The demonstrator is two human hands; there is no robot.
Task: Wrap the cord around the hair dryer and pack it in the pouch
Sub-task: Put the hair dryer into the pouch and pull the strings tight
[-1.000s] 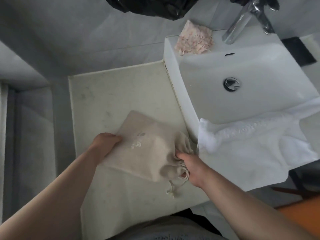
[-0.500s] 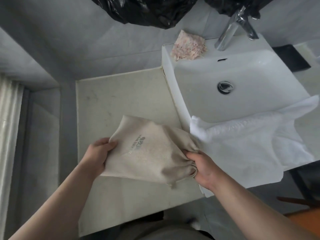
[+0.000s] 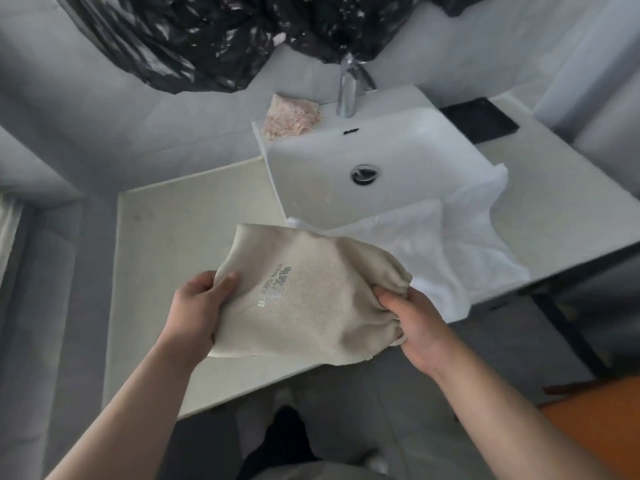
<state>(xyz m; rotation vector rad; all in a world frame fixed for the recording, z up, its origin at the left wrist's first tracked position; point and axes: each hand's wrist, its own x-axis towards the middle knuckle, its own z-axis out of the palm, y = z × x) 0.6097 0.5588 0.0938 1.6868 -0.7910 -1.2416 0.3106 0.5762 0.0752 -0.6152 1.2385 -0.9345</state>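
I am gripping the pouch (image 3: 301,296) at both ends above the worktop (image 3: 180,216), my left hand (image 3: 197,306) curling round its closed end and my right hand (image 3: 412,320) bunching the gathered mouth. The dryer is not showing; judging by the bulge, it is packed inside. The next move is calling for cinching the mouth shut.
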